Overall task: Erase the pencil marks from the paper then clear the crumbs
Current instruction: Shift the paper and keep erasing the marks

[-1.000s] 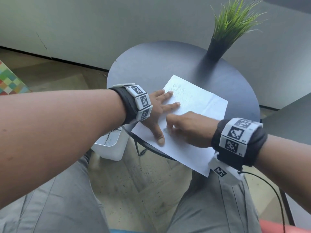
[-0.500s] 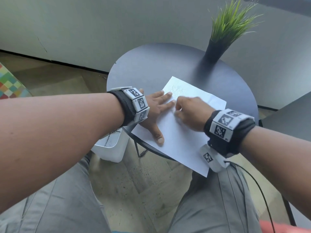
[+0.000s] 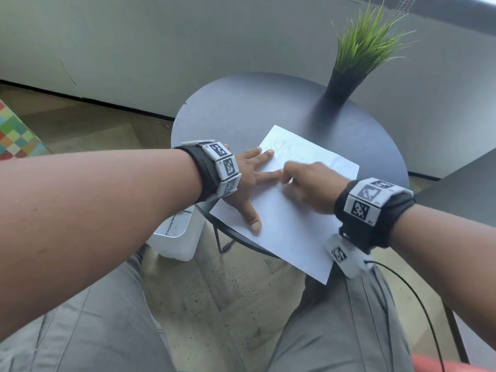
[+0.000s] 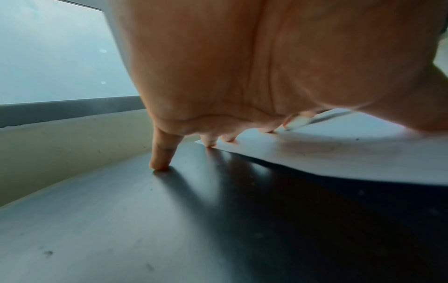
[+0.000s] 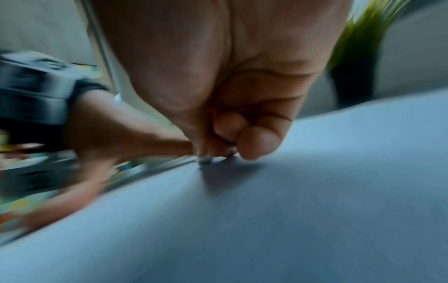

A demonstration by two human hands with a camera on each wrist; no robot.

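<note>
left hand [image 3: 248, 181] flat on paper [image 3: 292, 226], right hand [image 3: 308, 183] pinching eraser [image 5: 205, 159], white bin [image 3: 174, 237]

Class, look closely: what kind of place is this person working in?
Probably a home or lounge corner, not a workshop: a small round dark side table, a potted grass plant, a wood-patterned floor and a white bin.

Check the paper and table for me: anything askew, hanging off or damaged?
The paper lies skewed on the round table, and its near corner overhangs the table edge above the lap. The left hand presses it flat. Faint pencil marks remain near its far corner. No tear or spill shows.
</note>
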